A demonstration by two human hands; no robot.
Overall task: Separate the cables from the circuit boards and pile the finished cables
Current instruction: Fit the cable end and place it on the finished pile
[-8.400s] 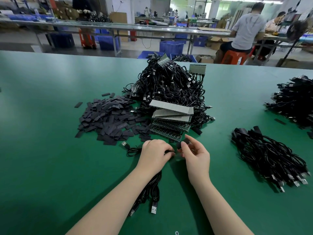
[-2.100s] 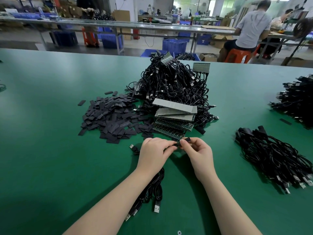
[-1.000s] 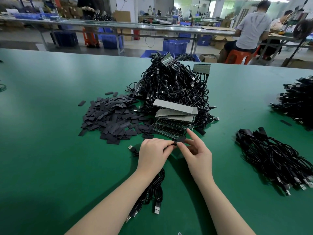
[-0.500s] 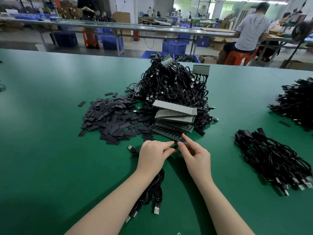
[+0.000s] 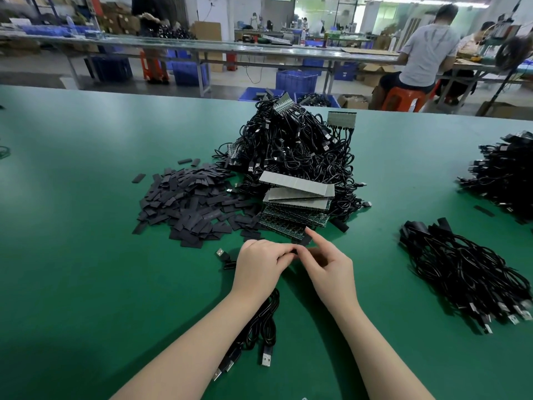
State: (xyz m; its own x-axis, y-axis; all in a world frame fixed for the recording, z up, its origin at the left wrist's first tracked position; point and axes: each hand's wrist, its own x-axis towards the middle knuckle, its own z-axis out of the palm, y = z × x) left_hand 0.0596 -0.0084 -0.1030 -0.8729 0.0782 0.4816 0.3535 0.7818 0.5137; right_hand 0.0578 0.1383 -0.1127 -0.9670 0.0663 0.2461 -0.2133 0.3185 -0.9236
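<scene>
My left hand (image 5: 261, 268) and my right hand (image 5: 328, 265) meet in front of a stack of circuit boards (image 5: 295, 202). Between their fingertips they pinch the small black end of a cable (image 5: 301, 243); my right index finger sticks out straight. Black USB cables (image 5: 259, 327) run under my left wrist, their metal plugs lying near the table's front. A big tangled heap of cables joined to boards (image 5: 291, 145) rises behind the stack. A pile of loose black cables (image 5: 461, 272) lies to the right.
Flat black sleeves (image 5: 190, 203) are scattered left of the boards on the green table (image 5: 72, 255). Another cable heap (image 5: 504, 174) sits at the far right edge. Behind the table are blue crates, benches and a seated person (image 5: 424, 53).
My hands stay in place and keep working the cable's black end; my right index finger has lifted and straightened. The piles have not moved.
</scene>
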